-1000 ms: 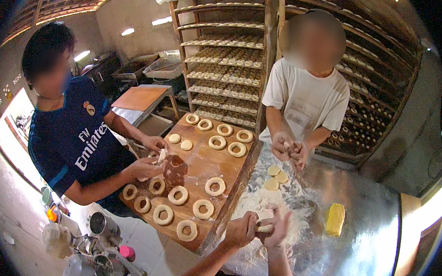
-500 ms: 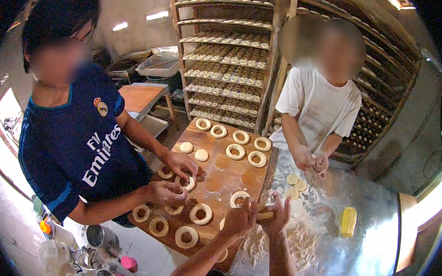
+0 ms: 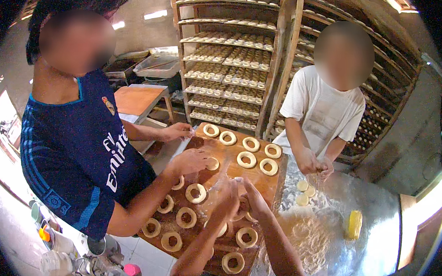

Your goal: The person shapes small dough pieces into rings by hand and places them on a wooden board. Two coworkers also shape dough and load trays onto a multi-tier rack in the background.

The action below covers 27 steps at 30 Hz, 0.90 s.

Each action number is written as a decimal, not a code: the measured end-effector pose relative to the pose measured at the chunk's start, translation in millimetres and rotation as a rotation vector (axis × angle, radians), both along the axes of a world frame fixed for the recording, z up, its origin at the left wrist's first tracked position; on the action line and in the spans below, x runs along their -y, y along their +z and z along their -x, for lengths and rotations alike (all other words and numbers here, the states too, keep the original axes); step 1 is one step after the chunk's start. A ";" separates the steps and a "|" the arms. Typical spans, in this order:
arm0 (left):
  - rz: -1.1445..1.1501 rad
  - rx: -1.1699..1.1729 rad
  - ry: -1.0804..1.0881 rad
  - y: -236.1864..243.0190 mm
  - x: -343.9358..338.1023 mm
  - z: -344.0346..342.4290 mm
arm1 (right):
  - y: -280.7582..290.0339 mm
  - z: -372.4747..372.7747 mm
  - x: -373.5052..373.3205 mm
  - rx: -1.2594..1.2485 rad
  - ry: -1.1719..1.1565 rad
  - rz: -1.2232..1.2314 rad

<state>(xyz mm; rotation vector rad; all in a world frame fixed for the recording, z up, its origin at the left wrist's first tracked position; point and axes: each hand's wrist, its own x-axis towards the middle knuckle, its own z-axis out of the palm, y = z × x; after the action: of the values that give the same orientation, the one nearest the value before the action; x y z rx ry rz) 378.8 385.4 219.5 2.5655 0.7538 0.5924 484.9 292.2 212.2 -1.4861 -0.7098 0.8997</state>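
Note:
My left hand and my right hand meet over the wooden board, closed around a small pale piece of dough, partly hidden by fingers. Several dough rings surround them, such as one at the left and another below. A co-worker in a dark shirt has one hand at a flat dough disc and the other at the board's far edge. A co-worker in white pinches something small in two hands.
The floury metal counter adjoins the board, with several dough discs and a yellow block. Racks of dough trays stand behind, beside a low side table. Pots and containers sit at lower left.
My hands have moved from above the flour on the metal counter leftward onto the board, keeping the dough. The dark-shirted co-worker's hands have separated, one reaching toward the far edge.

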 end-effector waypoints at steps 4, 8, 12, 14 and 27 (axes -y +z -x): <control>-0.200 -0.114 0.218 13.2 -32.4 6.4 | 8.2 -0.5 -19.1 0.864 -0.397 0.320; 0.007 -0.205 0.210 12.8 -32.2 25.1 | 17.1 15.4 -16.2 0.982 -0.142 0.532; 0.058 -0.319 0.119 7.4 -24.7 35.5 | 21.9 30.4 -18.3 0.984 -0.046 0.633; 0.040 -0.336 0.150 6.9 -24.1 34.9 | 20.6 30.1 -13.6 0.977 -0.011 0.584; -0.103 -0.042 -0.091 22.7 65.9 -8.1 | -72.9 -147.3 194.3 0.885 -0.674 1.029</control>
<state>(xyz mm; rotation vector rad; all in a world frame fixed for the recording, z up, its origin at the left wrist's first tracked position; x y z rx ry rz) 386.9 319.5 242.2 2.6981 0.6311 0.5630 632.3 97.9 139.2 -2.8761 -0.2426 -0.0397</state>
